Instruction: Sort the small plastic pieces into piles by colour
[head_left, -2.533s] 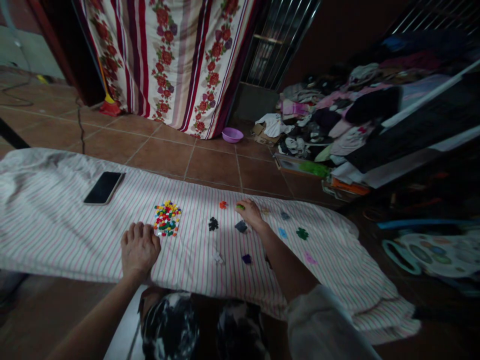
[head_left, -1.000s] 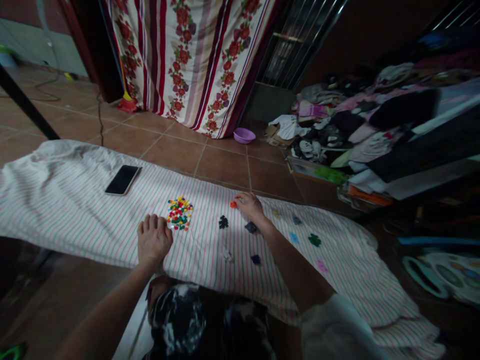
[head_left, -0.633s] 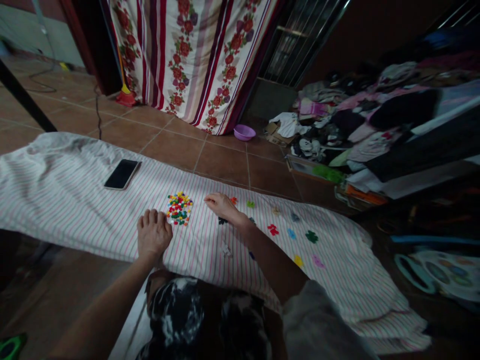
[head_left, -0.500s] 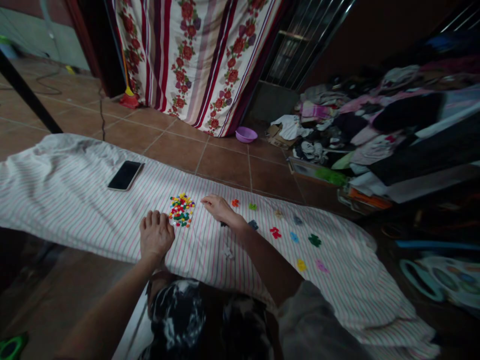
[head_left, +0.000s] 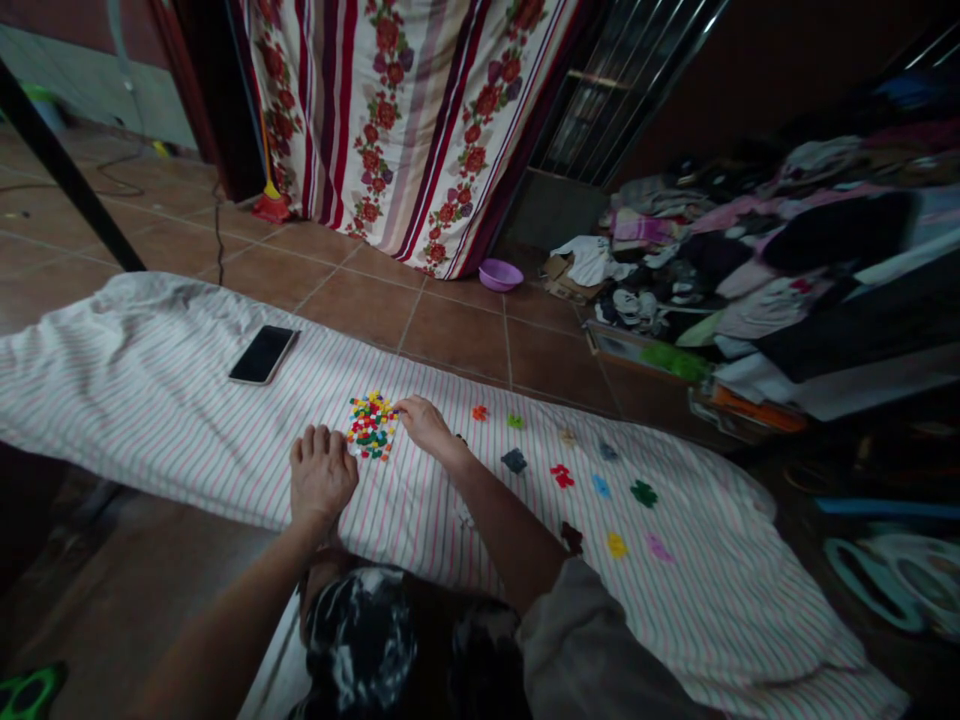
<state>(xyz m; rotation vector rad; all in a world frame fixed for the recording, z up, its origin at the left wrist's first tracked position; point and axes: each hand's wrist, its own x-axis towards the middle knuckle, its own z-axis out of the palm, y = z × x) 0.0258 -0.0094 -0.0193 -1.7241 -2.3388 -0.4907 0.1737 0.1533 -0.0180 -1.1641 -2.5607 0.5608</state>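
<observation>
1. Your right hand (head_left: pixel 425 424) has moved left since the earlier frame, from near the orange cluster (head_left: pixel 480 413) to the right edge of the mixed pile (head_left: pixel 371 430); your left hand (head_left: pixel 322 480) stays just left of that pile.
2. Your right fingertips are pinched narrow at the edge; you cannot tell from here whether they grip a piece. Your left hand lies flat, palm down, fingers loosely extended, nothing seen in it.
3. Judging by how things lie, much is done: to your right on the cloth-covered counter (head_left: pixel 165 380) sit separate single-colour clusters, among them the red cluster (head_left: pixel 562 476), yellow cluster (head_left: pixel 617 545), dark green cluster (head_left: pixel 643 493) and pink cluster (head_left: pixel 661 547). What is left seems to be the many-coloured pile.
4. That pile's long axis runs near to far from you, narrowing at the far end. Single pieces are too small to tell which way they point.
</observation>
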